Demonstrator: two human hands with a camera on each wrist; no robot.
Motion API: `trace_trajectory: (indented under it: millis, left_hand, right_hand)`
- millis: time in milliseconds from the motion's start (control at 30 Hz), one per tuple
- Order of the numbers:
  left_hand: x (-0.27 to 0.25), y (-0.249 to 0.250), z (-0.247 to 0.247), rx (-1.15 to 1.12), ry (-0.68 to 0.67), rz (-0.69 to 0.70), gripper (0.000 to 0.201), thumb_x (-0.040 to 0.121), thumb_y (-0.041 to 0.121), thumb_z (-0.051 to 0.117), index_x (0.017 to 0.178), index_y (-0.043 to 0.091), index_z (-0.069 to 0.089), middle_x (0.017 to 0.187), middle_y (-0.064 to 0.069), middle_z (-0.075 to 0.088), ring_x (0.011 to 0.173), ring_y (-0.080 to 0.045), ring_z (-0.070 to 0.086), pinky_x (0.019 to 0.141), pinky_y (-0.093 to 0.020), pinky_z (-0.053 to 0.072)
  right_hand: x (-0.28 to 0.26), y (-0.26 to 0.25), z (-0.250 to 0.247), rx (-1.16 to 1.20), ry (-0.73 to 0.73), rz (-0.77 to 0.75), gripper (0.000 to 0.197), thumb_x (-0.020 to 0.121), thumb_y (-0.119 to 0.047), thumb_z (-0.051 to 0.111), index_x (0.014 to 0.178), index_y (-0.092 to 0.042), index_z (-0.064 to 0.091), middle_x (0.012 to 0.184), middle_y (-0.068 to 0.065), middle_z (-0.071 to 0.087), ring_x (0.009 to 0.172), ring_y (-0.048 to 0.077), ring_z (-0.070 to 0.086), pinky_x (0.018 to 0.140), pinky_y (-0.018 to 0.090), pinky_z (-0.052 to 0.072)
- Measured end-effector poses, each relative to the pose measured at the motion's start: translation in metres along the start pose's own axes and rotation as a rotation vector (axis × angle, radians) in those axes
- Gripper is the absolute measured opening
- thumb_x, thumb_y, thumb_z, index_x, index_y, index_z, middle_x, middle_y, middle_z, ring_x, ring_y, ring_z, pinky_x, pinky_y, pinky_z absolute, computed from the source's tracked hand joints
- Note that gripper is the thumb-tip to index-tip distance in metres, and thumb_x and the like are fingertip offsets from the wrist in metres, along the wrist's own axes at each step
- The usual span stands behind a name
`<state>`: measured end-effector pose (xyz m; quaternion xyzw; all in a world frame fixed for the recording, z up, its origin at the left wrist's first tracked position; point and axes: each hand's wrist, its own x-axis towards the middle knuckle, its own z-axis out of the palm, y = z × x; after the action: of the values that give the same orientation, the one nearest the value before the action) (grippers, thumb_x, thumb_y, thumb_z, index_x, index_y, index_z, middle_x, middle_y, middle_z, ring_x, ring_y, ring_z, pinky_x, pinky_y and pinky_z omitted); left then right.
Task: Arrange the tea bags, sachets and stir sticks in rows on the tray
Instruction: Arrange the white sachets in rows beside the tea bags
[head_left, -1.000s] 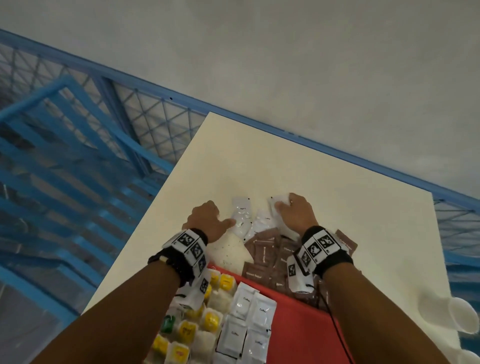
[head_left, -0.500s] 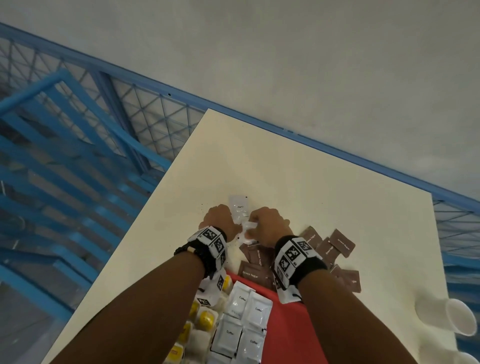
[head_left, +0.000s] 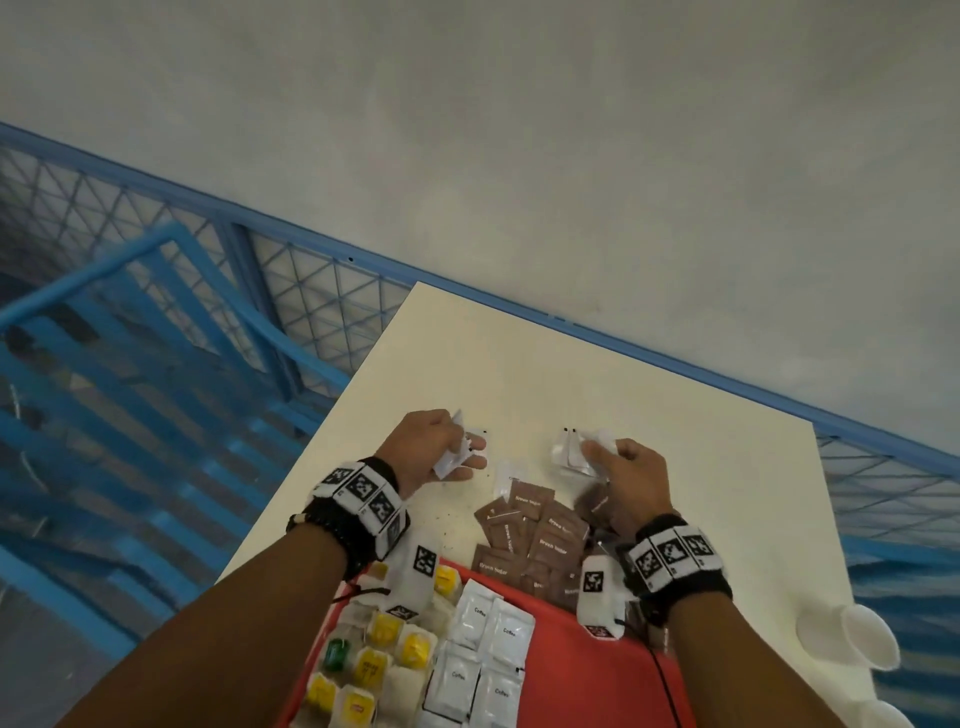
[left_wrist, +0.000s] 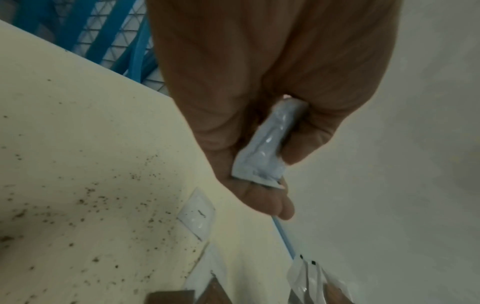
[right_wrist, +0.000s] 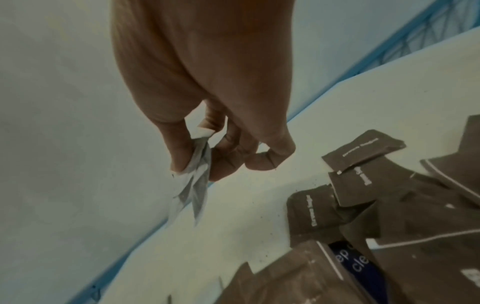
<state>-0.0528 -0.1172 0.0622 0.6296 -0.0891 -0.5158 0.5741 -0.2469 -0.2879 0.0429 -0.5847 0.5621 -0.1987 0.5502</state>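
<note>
My left hand (head_left: 441, 452) holds white sachets (head_left: 460, 457) above the cream table (head_left: 701, 467); the left wrist view shows one sachet (left_wrist: 265, 148) pinched between thumb and fingers. My right hand (head_left: 618, 467) pinches a few white sachets (head_left: 571, 452), seen hanging from the fingers (right_wrist: 194, 185) in the right wrist view. One white sachet (head_left: 506, 478) lies on the table between the hands. Brown sugar sachets (head_left: 540, 540) are heaped beyond the red tray (head_left: 582, 670). On the tray lie rows of yellow-tagged tea bags (head_left: 374, 660) and white coffee sachets (head_left: 478, 660).
White paper cups (head_left: 852, 644) lie at the table's right edge. A blue mesh railing (head_left: 311, 301) runs along the table's far and left sides. Dark crumbs (left_wrist: 91, 205) speckle the tabletop near the left hand.
The hands were close together over the white sachets; now they have drawn apart and lifted, each holding white sachets. One white sachet stays on the table between them.
</note>
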Motion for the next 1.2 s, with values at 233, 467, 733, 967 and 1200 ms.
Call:
trace_trajectory:
  millis: [233,467,733,967,1200]
  left_hand:
    - [-0.056,0.006,0.021,-0.133,-0.095,-0.031,0.034,0.088,-0.009,0.035,0.108,0.012,0.053,0.080,-0.016,0.055,0.060,-0.027,0.057,0.051,-0.027,0.044]
    - [-0.136,-0.073,0.027,-0.397,-0.648,-0.402,0.082,0.092,0.072,0.044,0.136,0.004,0.057,0.126,-0.027,0.056,0.106,-0.039,0.058,0.079,-0.045,0.055]
    - [-0.197,-0.113,0.003,-0.344,-0.626,-0.356,0.047,0.086,0.040,0.074,0.114,0.004,0.063,0.093,-0.017,0.063,0.067,-0.026,0.058,0.047,-0.024,0.044]
    - [-0.225,-0.124,0.001,-0.003,-0.463,-0.080,0.038,0.086,0.039,0.074,0.108,0.009,0.066,0.089,-0.018,0.063,0.058,-0.017,0.057,0.048,-0.024,0.043]
    - [-0.234,-0.123,0.002,0.063,-0.378,0.008,0.036,0.083,0.036,0.074,0.101,0.009,0.062,0.082,-0.017,0.067,0.049,-0.021,0.053,0.044,-0.022,0.035]
  right_hand:
    - [-0.089,-0.042,-0.025,0.327,-0.352,0.062,0.024,0.084,-0.010,0.073,0.100,0.006,0.068,0.091,0.020,0.072,0.072,0.026,0.069,0.063,0.035,0.057]
    - [-0.189,-0.004,-0.014,-0.234,-0.644,-0.173,0.029,0.075,-0.034,0.082,0.089,-0.011,0.072,0.086,0.002,0.075,0.075,0.017,0.069,0.070,0.030,0.052]
    - [-0.242,0.038,-0.007,-0.169,-0.610,-0.235,0.026,0.076,-0.030,0.083,0.085,-0.009,0.071,0.069,0.011,0.068,0.058,0.010,0.054,0.056,0.024,0.041]
    - [-0.260,0.036,-0.022,-0.080,-0.512,-0.160,0.021,0.079,-0.020,0.081,0.081,-0.001,0.073,0.070,0.008,0.069,0.056,0.004,0.055,0.055,0.016,0.043]
    - [-0.265,0.037,-0.022,-0.092,-0.507,-0.232,0.035,0.079,-0.045,0.078,0.087,-0.012,0.072,0.074,0.000,0.063,0.067,0.008,0.051,0.063,0.025,0.041]
